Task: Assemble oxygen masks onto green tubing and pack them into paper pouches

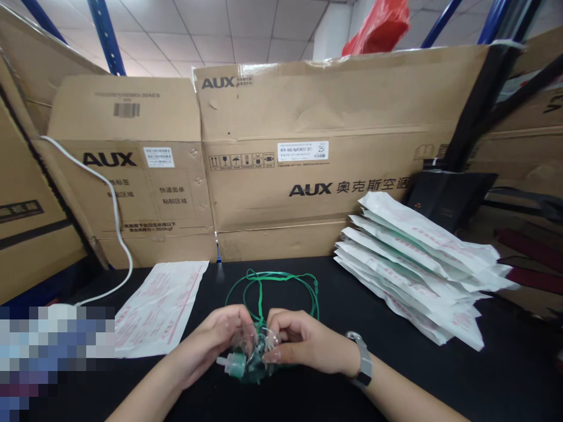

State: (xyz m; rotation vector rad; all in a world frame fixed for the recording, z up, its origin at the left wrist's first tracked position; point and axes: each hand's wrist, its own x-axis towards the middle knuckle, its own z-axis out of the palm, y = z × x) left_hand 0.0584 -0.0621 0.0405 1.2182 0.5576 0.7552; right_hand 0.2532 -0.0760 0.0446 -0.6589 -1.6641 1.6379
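Low in the middle of the head view, a clear green oxygen mask (257,368) is held just over the black tabletop. My left hand (222,337) closes on its left side, above a green and white plastic connector (234,364) that sticks out leftward. On the other side my right hand (299,340), with a watch at the wrist, pinches the mask's edge between thumb and fingers. Behind the hands, coiled green tubing (285,276) lies on the table, and a green strap (260,299) runs up from the mask. The fingers hide part of the mask.
A tall stack of white printed packets (413,264) stands at the right. One flat white packet (162,305) lies at the left, near a white cable (118,223). Upright cardboard boxes (264,211) wall off the back of the black table (325,392).
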